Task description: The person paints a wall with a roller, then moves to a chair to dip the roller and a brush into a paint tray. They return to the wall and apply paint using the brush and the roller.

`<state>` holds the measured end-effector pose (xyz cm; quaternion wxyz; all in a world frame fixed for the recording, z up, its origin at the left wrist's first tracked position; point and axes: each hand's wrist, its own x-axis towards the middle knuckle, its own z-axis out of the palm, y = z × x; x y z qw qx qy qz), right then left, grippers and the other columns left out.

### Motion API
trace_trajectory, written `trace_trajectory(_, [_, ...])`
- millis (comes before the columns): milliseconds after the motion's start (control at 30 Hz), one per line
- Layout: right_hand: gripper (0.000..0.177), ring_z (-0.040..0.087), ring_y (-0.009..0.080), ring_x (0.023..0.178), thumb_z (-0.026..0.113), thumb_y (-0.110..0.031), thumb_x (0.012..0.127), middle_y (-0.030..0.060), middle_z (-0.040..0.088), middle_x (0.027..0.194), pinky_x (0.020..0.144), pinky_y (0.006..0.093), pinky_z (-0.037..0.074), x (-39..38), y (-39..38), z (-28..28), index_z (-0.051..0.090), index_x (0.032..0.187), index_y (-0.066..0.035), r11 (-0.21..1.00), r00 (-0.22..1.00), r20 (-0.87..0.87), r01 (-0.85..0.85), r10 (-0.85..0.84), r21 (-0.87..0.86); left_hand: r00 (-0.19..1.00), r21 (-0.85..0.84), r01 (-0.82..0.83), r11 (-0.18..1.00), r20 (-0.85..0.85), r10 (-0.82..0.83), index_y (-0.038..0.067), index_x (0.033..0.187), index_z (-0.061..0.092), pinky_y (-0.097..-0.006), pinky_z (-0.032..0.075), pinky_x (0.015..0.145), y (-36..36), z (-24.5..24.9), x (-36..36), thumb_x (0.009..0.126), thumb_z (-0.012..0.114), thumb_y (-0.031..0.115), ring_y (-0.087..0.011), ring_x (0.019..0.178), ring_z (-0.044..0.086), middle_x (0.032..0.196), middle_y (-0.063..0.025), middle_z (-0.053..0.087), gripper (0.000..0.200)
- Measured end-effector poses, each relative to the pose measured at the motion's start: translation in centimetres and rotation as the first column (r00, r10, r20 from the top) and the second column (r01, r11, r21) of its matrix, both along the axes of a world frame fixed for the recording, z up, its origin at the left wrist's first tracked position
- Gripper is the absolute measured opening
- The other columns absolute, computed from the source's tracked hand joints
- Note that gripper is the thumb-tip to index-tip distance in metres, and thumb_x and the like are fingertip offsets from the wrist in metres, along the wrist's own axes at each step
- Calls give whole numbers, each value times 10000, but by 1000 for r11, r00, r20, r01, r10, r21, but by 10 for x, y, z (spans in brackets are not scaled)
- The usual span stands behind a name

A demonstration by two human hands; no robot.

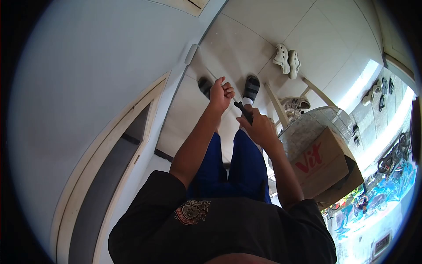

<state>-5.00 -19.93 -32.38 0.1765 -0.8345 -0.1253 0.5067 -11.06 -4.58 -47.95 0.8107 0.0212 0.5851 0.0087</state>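
Note:
My right hand [262, 128] is closed round the black handle [244, 113] of a long tool with a thin, pale shaft. The tool's exact kind is not clear. Farther along, my left hand [221, 93] has its fingers curled round the shaft [234, 100]. Beyond that hand the thin shaft runs up and to the left toward the wall's foot, where its tip is hard to make out. Both hands are in front of my legs, above my dark sandals [251, 88].
A pale wall [101, 57] with a wood-framed opening [147, 103] rises at left. White clogs [288, 61] lie on the tiled floor [239, 37]. At right, a round-topped stool [307, 125] stands by a cardboard box [323, 160], with sneakers [295, 104] beneath. More footwear [372, 92] lies beyond.

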Motion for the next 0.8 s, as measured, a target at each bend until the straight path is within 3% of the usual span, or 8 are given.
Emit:
trace_trajectory(67, [519, 670, 366, 796, 671, -469, 861, 171, 595, 917, 694, 458, 519, 10, 12, 4, 581, 866, 42, 999, 999, 22, -44, 45, -29, 997, 18, -28, 999, -77, 29, 129, 858, 521, -277, 290, 491, 8, 5, 7, 979, 487, 308, -116, 513, 338, 608, 15, 352, 219])
trace_trajectory(200, [508, 670, 366, 773, 656, -467, 872, 196, 640, 853, 688, 451, 530, 6, 30, -41, 625, 830, 39, 997, 998, 5, -60, 61, -48, 994, -82, -6, 997, -111, -3, 156, 776, 461, -283, 281, 487, 43, -34, 1, 997, 427, 339, -123, 487, 316, 586, 22, 330, 289])
trace_trajectory(267, [464, 671, 389, 763, 633, -442, 892, 227, 668, 773, 715, 453, 541, -18, 32, -100, 640, 847, 20, 992, 987, 108, -124, 123, -4, 992, -92, 44, 995, -113, -54, 158, 771, 446, -283, 276, 484, 55, -95, -7, 992, 410, 309, -123, 482, 310, 582, 22, 319, 270])
trace_trajectory(400, [480, 687, 376, 794, 594, -461, 908, 219, 684, 812, 711, 448, 541, -19, 51, -179, 642, 908, 17, 992, 996, 41, -74, 78, -102, 944, -126, 186, 975, -254, -213, 124, 732, 413, -292, 275, 489, 75, -190, 4, 935, 401, 164, -149, 486, 308, 570, -9, 303, 207])
trace_trajectory(500, [472, 684, 379, 765, 600, -456, 904, 216, 684, 813, 700, 442, 541, 7, 48, -126, 638, 919, 14, 995, 997, -6, -83, 83, -55, 973, -99, 148, 984, -163, -163, 161, 756, 389, -298, 261, 470, 67, -137, 9, 952, 369, 196, -129, 464, 267, 575, 15, 286, 200])
trace_trajectory(600, [415, 679, 388, 711, 640, -403, 886, 226, 671, 765, 638, 469, 533, 11, 21, -17, 595, 924, 7, 998, 998, -27, -51, 50, -34, 970, -83, 156, 984, -177, -169, 142, 799, 375, -310, 286, 496, 50, 8, 17, 1001, 337, 214, -139, 509, 296, 595, 5, 296, 218])
trace_trajectory(667, [378, 678, 389, 702, 634, -376, 889, 219, 665, 739, 635, 490, 526, 18, 12, 35, 581, 958, -8, 986, 976, -195, -124, 101, -114, 989, -94, 123, 988, -67, -129, 116, 805, 389, -303, 299, 517, 42, 64, 8, 1007, 348, 180, -152, 552, 335, 637, -9, 309, 216])
trace_trajectory(800, [306, 681, 387, 704, 632, -310, 876, 194, 675, 752, 667, 477, 531, -2, 1, -26, 587, 997, -33, 992, 993, -65, -101, 96, -79, 978, -39, 146, 988, -147, -151, 126, 773, 383, -301, 292, 496, 36, 13, 8, 962, 380, 164, -140, 526, 308, 616, -4, 281, 193])
